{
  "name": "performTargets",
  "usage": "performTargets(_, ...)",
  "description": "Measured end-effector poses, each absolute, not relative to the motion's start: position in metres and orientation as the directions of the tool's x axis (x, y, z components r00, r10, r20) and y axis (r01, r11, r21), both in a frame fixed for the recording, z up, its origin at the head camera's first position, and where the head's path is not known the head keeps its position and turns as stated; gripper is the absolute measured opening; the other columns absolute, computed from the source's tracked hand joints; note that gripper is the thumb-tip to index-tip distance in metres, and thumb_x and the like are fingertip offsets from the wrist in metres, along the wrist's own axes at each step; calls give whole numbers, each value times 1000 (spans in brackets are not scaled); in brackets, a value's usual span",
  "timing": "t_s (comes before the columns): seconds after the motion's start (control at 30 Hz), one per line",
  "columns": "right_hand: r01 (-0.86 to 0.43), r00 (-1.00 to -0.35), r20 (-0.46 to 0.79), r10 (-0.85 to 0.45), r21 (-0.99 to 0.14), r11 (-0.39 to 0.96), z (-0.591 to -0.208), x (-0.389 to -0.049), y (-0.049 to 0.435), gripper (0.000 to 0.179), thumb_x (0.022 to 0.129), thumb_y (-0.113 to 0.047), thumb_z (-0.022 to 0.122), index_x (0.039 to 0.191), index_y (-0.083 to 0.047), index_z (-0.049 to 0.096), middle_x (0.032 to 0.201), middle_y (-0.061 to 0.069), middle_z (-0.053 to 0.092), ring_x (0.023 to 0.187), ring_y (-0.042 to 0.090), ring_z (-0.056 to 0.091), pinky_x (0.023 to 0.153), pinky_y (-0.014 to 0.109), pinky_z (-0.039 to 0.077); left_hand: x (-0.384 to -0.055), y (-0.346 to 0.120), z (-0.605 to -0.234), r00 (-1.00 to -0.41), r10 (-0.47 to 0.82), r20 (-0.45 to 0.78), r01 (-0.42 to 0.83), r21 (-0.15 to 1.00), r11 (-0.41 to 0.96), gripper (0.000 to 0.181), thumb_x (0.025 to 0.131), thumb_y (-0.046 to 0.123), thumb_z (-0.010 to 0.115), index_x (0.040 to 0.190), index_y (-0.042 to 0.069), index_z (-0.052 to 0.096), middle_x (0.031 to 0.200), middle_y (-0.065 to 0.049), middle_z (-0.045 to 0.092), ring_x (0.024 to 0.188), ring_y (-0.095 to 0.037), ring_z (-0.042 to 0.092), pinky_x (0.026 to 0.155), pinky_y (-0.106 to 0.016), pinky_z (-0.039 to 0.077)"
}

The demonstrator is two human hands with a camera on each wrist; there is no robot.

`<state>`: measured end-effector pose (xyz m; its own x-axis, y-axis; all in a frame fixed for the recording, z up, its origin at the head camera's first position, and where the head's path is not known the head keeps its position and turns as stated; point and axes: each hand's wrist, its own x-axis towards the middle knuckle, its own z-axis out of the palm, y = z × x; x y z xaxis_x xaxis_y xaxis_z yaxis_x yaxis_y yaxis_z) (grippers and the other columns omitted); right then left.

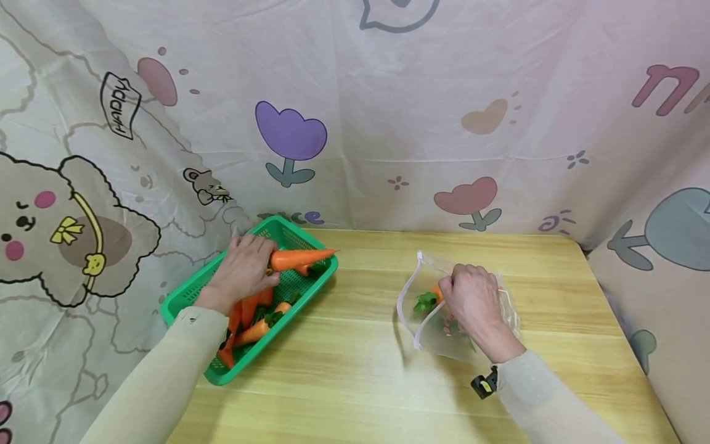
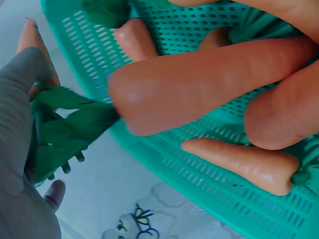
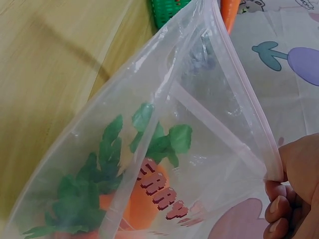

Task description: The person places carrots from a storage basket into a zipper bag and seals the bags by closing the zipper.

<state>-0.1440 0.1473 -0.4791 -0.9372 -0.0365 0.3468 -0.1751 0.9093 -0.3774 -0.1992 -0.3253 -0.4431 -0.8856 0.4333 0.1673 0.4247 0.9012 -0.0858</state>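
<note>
A cloth printed with flowers and animals (image 1: 377,74) hangs behind a wood-grain surface (image 1: 344,370). At the left of the surface stands a green perforated basket (image 1: 299,237) with several carrots inside; at the right, well apart from it, is a clear zip bag (image 1: 444,339). The person's left hand (image 1: 244,265), over the basket, has its fingers curled round a carrot (image 1: 299,259), whose tip points right. The right hand (image 1: 474,299) pinches the bag's rim, its fingers folded in beside the thumb; the mouth gapes. Leafy carrots (image 3: 144,209) show through the plastic. A small black device (image 1: 484,383) sits at the right wrist.
</note>
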Motion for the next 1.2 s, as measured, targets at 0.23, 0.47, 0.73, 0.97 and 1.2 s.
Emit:
performTargets(0.23,-185,-933,358,-43,-375,908,-475,-146,147,28,88,-9,56,60,-13,50,59,5,50,59,28,46,62,45,41,-195,-313,-421,-880,431,200,426,-69,902,45,85,36,76,112,7,56,102,-9,57,102,-34,44,95,-57,35)
performTargets(0.47,-187,-932,361,-42,-379,906,-471,-148,148,29,88,-11,55,60,-14,50,59,5,51,60,29,49,65,50,45,-185,-284,-397,-837,482,258,472,-105,875,47,82,40,81,107,7,59,99,-9,59,96,-33,45,82,-48,34)
performTargets(0.73,-185,-932,361,-39,-379,907,-467,-149,146,27,89,-11,56,62,-12,53,61,6,54,62,31,52,65,50,45,-172,-241,-384,-789,545,282,529,-140,837,42,80,37,81,101,9,58,95,-9,61,92,-31,47,84,-50,39)
performTargets(0.97,-197,-927,373,-45,-381,903,-463,-151,142,26,87,-10,55,61,-12,52,60,6,52,60,29,49,65,48,44,-160,-196,-380,-783,594,185,567,-181,804,43,81,43,78,102,11,59,101,-7,65,95,-29,52,84,-47,40)
performTargets(1.2,-199,-930,364,-48,-392,898,-457,-152,136,26,90,-12,56,64,-10,56,61,7,55,63,31,52,67,51,45,-154,-145,-390,-792,608,64,582,-225,782,44,84,46,77,106,11,60,98,-3,64,92,-25,51,84,-45,44)
